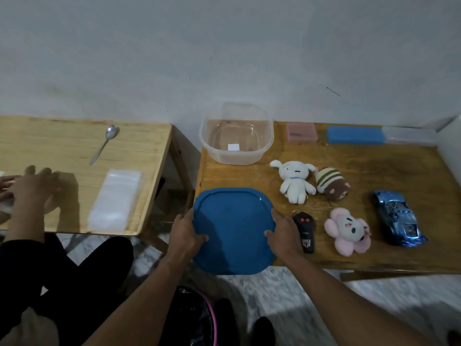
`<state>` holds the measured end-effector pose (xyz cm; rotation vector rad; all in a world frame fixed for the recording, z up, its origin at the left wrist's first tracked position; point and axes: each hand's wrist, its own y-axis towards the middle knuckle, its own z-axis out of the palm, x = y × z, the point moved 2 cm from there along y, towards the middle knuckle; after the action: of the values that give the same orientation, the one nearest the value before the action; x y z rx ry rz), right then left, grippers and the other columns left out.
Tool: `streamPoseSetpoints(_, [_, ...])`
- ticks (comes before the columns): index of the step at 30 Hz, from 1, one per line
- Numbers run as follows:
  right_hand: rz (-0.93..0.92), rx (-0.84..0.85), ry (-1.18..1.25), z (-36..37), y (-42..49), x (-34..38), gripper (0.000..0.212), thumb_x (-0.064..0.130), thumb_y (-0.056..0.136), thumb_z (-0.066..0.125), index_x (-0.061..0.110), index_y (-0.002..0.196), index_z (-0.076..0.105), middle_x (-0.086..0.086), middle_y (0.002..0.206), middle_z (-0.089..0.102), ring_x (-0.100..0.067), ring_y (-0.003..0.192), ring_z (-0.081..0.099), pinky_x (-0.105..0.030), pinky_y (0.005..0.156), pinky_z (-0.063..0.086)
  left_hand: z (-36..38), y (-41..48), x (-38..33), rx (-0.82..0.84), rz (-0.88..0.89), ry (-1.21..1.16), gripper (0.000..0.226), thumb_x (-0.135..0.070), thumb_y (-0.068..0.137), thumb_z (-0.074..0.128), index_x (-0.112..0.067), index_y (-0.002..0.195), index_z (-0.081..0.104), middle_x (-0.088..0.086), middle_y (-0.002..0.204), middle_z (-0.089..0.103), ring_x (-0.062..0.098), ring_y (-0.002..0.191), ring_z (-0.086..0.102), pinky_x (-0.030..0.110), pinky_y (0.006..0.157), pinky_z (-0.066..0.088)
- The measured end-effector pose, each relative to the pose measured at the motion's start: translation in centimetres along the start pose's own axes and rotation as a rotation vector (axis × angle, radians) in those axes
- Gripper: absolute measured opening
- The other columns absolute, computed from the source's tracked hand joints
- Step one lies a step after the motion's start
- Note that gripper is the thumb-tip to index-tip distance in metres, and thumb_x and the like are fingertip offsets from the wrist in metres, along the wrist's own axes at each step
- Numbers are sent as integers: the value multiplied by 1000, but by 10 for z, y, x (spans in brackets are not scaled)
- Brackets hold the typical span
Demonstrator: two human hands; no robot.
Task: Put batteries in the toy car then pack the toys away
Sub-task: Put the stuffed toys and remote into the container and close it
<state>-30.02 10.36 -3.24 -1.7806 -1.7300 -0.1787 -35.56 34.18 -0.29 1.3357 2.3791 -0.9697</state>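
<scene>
Early stage: left hand (185, 233) & right hand (284, 233) hold the blue lid (232, 228) by its sides, fingers (199, 238) curled on it, tub (207, 143) open w/ no toys in, car (399, 218), remote (305, 231) & 3 soft toys (295, 182) loose on the desk (374, 168), so batteries & packing prob. all left

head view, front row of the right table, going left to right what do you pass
blue lid, gripped at its side edges by the left hand and right hand → black remote → pink flower plush → blue toy car
</scene>
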Motion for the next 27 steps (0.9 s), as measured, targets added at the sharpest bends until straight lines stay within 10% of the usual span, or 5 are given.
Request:
streamPoseSetpoints(18, [4, -45, -161, -7, -5, 16, 60, 23, 91, 62, 14, 143, 33, -15, 130, 44, -28, 113, 48, -35, 93, 44, 4, 4, 7, 1, 35, 42, 86, -24, 84, 74, -17, 151, 21, 17, 140, 34, 36, 127, 43, 45, 108, 40])
streamPoseSetpoints(27, [-102, -236, -170, -51, -6, 29, 39, 26, 94, 53, 14, 130, 48, -10, 126, 50, -28, 113, 51, -37, 87, 45, -9, 0, -49, -174, 381, 137, 58, -29, 91, 63, -14, 142, 40, 11, 135, 44, 30, 120, 49, 44, 98, 48])
